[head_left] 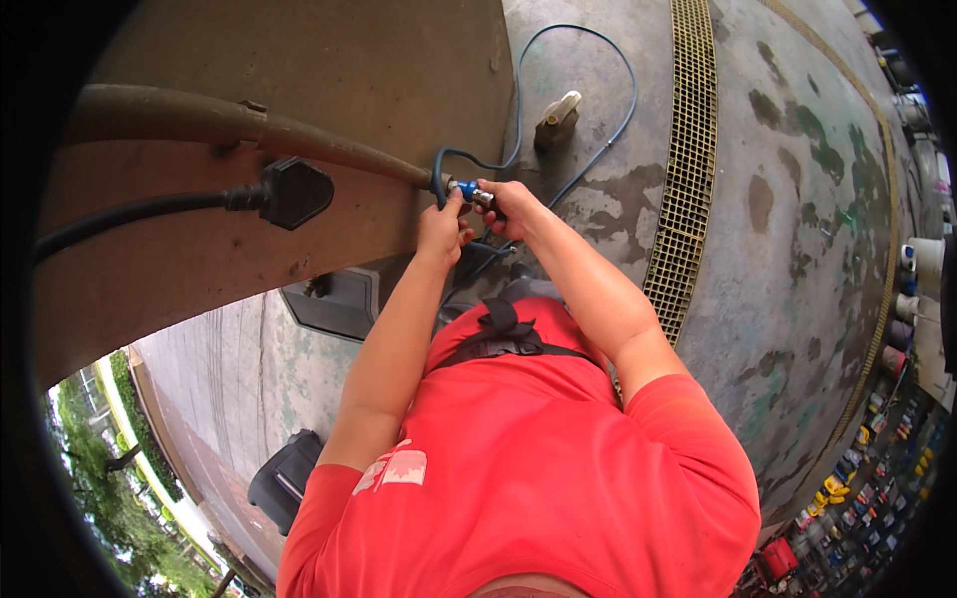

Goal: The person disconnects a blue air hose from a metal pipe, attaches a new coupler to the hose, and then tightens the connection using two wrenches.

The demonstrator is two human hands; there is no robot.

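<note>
One pipe [319,145], blurring out leftward; one hose [573,26], partly hidden. Two hands: left hand [439,234], fingers pinched on one blue fitting [466,189] near the pipe's end; right hand [513,207], fingers curled around one metal coupler [483,197], half covered.

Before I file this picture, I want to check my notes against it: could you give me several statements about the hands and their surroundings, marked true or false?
1. The left hand is at the blue fitting. True.
2. The right hand hangs empty at the side. False: the right hand holds a silver metal piece.
3. The metal grating lies to the right of both hands. True.
4. The thick black cable is right of the hands. False: the thick black cable is left of them.
</note>
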